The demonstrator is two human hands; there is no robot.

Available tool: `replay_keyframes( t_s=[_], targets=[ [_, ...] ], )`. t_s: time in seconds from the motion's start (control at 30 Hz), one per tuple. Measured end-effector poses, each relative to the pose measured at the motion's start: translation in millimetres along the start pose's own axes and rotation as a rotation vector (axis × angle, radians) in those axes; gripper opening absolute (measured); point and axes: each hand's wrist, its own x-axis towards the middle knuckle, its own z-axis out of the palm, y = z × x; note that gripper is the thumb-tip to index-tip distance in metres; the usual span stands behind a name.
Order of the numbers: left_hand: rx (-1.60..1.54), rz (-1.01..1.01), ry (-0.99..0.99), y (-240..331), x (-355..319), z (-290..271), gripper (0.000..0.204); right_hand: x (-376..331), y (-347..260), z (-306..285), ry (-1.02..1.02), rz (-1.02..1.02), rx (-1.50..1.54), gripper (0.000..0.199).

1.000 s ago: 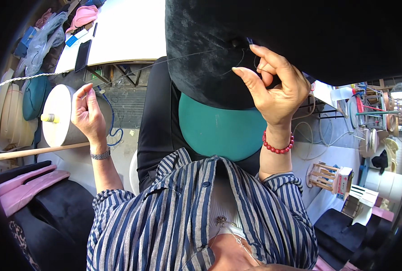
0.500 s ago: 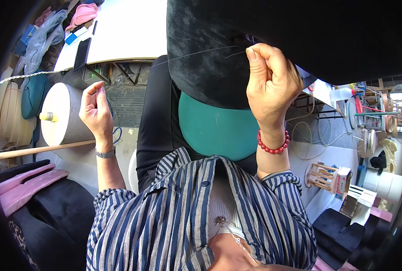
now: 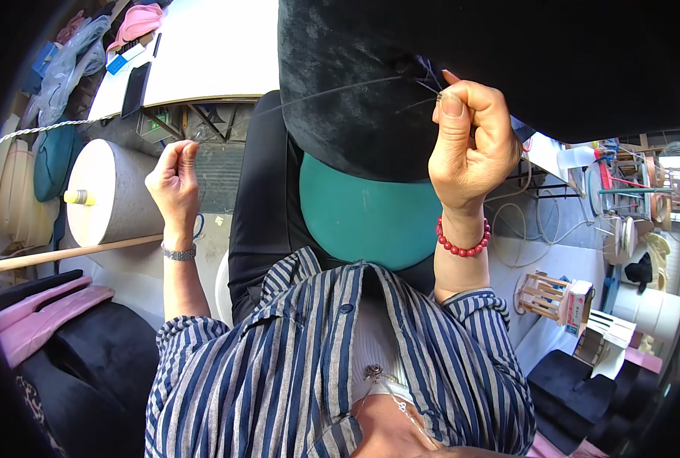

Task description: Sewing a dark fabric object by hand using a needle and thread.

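Left to right. Our left hand (image 3: 174, 177) is raised beside the grey foam roll (image 3: 107, 191), its grip closed, thumb and fingers pinched together. We judge that they pinch the far end of the thread (image 3: 332, 90), though the strand is too fine to trace all the way to the fingers. The thread shows as a pale line across the black velvet cushion (image 3: 370, 84). Its long axis runs nearly level, rising slightly from left to right, and it points toward our right hand (image 3: 470, 145). That hand's grip is closed, thumb against forefinger, on the thread's right end at the cushion's lower edge. Whether it also holds a needle we cannot tell. The cushion hangs over the teal round form (image 3: 367, 217), above the white desk (image 3: 203, 53) at the upper left.

Risks, as we judge them: the thread appears taut between two pinches, so a harder pull by either hand could snap it or tear the stitch from the velvet. A loosened left pinch would let it go slack and tangle. Loose thread ends fan out near the right thumb and could catch in a knot.
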Motion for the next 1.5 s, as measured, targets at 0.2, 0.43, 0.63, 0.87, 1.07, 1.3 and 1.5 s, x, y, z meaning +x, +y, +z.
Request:
replay_keyframes(
  t_s=[0.2, 0.43, 0.63, 0.87, 1.07, 1.3, 1.5],
  targets=[
    [0.142, -0.08, 0.201, -30.4, -0.8, -17.3, 0.015, 7.2, -3.1, -3.6, -0.013, -0.045, -0.002, 0.004],
    [0.346, -0.184, 0.276, -78.9, -13.4, -40.6, 0.019, 1.4, 4.1, 4.4, 0.167, -0.13, 0.154, 0.009],
    [0.439, -0.316, 0.273, -126.8, -38.9, -52.4, 0.023, -0.9, 2.2, -0.3, 0.158, -0.152, 0.133, 0.015],
    [0.522, -0.372, 0.134, -139.5, -64.3, -45.4, 0.026, 0.2, 9.4, 2.5, 0.21, -0.142, 0.227, 0.009],
    [0.205, -0.369, 0.006, -91.0, -55.9, -23.7, 0.022, -1.3, 8.1, -2.2, 0.156, -0.126, 0.185, 0.006],
    [0.034, 0.197, -0.207, 84.3, -20.5, 23.0, 0.003, 10.2, 3.6, -10.9, -0.118, -0.167, 0.191, 0.009],
    [0.073, 1.185, -0.131, 155.5, 8.7, 53.2, 0.031, 32.6, -7.0, -22.5, -0.476, -0.092, 0.279, 0.01]
  ],
)
